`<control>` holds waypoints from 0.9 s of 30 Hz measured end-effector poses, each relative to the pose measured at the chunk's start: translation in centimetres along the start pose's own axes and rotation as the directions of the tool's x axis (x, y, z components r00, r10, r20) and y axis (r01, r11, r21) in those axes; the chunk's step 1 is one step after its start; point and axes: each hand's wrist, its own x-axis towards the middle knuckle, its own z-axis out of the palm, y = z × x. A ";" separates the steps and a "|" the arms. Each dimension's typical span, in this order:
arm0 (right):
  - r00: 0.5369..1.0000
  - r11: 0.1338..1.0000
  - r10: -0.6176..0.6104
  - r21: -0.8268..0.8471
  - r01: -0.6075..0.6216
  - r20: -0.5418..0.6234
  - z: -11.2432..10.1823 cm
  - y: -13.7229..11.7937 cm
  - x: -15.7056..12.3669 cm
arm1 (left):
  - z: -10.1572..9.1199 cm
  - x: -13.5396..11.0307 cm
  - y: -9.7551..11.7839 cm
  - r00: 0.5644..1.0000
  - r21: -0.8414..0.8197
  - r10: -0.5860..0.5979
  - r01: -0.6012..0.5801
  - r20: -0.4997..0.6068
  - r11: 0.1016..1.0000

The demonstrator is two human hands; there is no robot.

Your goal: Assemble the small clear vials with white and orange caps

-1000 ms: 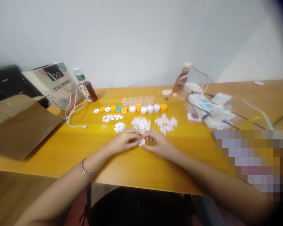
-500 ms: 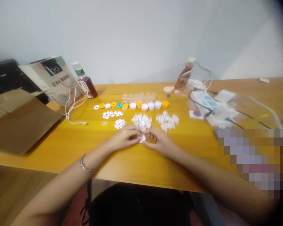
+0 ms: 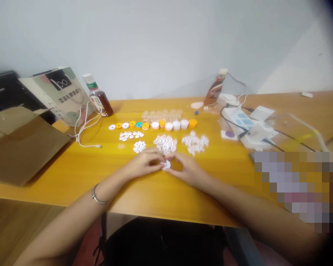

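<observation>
white plastic disc [image 3: 166, 164] is pinched between the fingertips of the left hand [image 3: 144, 163] and right hand [image 3: 186, 167], just above the yellow table [image 3: 100, 173].

Caps [image 3: 155, 125]: twelve, in one row. White heaps [image 3: 165, 144]: four, before the row. Bottles: two, left bottle [image 3: 99, 101] and right bottle [image 3: 214, 90] beyond the row's ends. Bag [image 3: 62, 92]: one, left of the row. Hands: two, left hand [image 3: 144, 164] and right hand [image 3: 187, 168], pinching one disc [image 3: 166, 164].
</observation>
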 end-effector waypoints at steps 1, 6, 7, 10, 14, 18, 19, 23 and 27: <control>1.000 1.000 0.001 -0.003 -0.001 -0.002 0.0 0.0 0.0 | 0.0 0.0 0.0 1.000 0.001 0.004 -0.004 -0.004 1.000; 1.000 1.000 0.013 -0.016 -0.013 0.004 -0.1 0.1 0.0 | 0.1 0.0 0.0 1.000 -0.003 0.015 -0.015 -0.024 1.000; 1.000 1.000 0.013 -0.020 -0.013 0.001 0.0 0.2 0.0 | 0.1 0.0 0.0 1.000 -0.002 0.014 -0.014 -0.027 1.000; 1.000 0.999 0.005 -0.031 -0.006 -0.004 0.1 0.4 0.1 | 0.3 0.1 -0.1 1.000 0.005 0.010 -0.010 -0.029 1.000; 1.000 0.999 -0.001 -0.042 0.001 0.008 0.0 0.4 0.1 | 0.3 0.0 -0.1 1.000 0.026 0.015 -0.014 -0.027 1.000; 0.999 0.998 -0.022 -0.065 0.024 0.023 -0.2 0.4 0.1 | -0.4 -0.4 0.3 0.999 0.091 0.020 -0.017 -0.033 0.996; 0.999 0.997 -0.037 -0.073 0.039 0.022 -0.2 0.5 0.0 | -0.8 -0.6 0.4 0.999 0.112 0.023 -0.020 -0.026 0.994; 0.995 0.990 -0.097 -0.103 0.097 0.004 0.0 0.7 -0.1 | -1.8 -1.3 0.8 0.998 0.174 0.063 -0.065 0.018 0.983; 0.993 0.986 -0.118 -0.117 0.117 -0.005 0.1 1.1 -0.1 | -1.8 -1.6 0.7 0.993 0.232 0.104 -0.115 0.061 0.966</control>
